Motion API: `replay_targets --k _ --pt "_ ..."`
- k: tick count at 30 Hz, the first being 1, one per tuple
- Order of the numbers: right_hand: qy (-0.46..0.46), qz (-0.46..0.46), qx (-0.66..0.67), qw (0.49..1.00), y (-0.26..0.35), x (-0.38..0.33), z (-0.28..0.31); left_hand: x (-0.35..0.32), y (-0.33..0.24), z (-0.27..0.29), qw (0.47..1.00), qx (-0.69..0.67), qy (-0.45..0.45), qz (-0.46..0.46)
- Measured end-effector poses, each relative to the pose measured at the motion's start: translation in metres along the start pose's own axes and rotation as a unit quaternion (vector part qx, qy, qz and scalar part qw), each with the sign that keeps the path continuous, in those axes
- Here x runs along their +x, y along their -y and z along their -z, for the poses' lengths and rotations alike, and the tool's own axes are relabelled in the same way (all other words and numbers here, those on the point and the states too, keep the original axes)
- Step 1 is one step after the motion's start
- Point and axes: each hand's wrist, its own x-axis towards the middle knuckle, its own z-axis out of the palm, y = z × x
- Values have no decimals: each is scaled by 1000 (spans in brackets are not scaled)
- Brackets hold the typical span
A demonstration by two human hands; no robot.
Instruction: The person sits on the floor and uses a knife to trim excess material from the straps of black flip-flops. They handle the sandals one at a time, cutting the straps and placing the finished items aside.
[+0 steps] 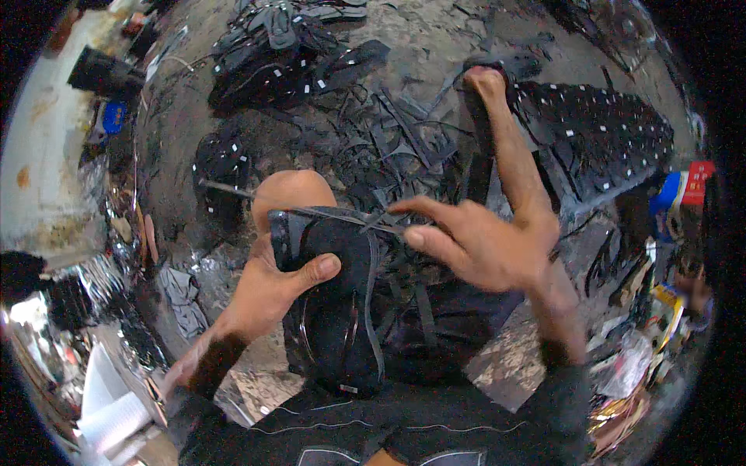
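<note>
In my left hand (284,283) is a black sandal (330,303), its sole upright in front of me, the thumb pressed on its face and the fingers wrapped behind the edge. My right hand (489,241) pinches a long, thin metal blade (311,210) between thumb and index finger. It runs left across the top end of the sandal, its tip past my bent knee (294,190). A narrow dark strip (374,303) hangs down along the right edge of the sandal. Whether it is still joined to the sole I cannot tell.
Black offcuts (396,140) litter the floor ahead. Beyond lies a pile of black sandals (272,62); rows of black pieces with white tags (598,132) lie to the right. A bare lower leg (509,147) stretches forward. Grey cloth (183,299) lies at left.
</note>
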Motion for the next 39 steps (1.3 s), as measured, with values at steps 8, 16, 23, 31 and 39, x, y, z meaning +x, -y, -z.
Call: replay_targets --k 8,16,23,31,39 --pt "-28 138 79 987 2 33 7 19 8 17 998 45 46 10" --pt "-441 121 371 808 13 13 -64 61 91 -75 813 -338 114 -459" --pt "-489 96 395 771 12 19 -62 87 -28 -103 863 -350 -127 -341" --pt "-420 -87 145 891 -38 -90 -185 67 -23 -96 867 -485 -108 -46" --pt "-323 -95 99 936 -27 -88 -111 44 35 -92 902 -428 -43 -37"
